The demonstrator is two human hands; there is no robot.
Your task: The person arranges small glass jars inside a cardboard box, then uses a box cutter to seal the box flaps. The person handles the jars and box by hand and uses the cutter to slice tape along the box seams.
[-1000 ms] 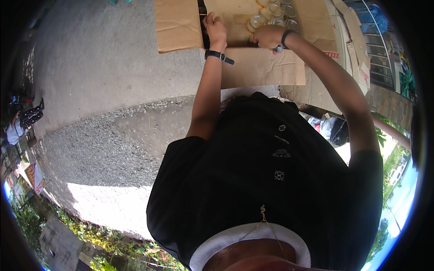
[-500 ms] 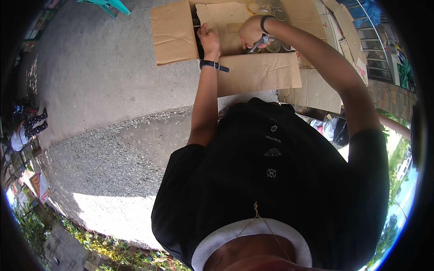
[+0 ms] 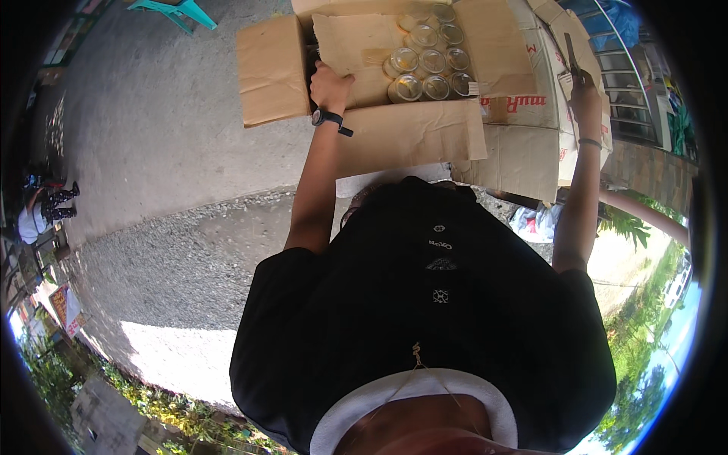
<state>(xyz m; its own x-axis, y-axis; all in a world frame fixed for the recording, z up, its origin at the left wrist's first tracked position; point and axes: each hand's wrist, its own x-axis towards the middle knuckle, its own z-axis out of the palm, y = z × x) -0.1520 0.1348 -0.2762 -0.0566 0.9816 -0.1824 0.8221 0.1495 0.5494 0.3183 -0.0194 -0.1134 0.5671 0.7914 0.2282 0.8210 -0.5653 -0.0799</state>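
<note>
An opened cardboard box lies in front of me with its flaps folded out. Several clear glass jars stand in rows in its right part. To their left is a brown cardboard sheet. My left hand, with a watch on its wrist, has its fingers curled over this sheet's left edge. Well to the right of the jars, my right hand is wrapped round a long, thin, dark tool that looks like a knife. It is over more cardboard, and its exact kind is unclear.
Printed cardboard lies right of the box. Beyond it are a metal rack and a blue plastic bag. A teal stool stands far left on the concrete floor. A person is at the left rim.
My right hand has moved from over the jars to the far right with the tool, uncovering the jars. My left hand keeps to the sheet's left edge. The view has shifted slightly.
</note>
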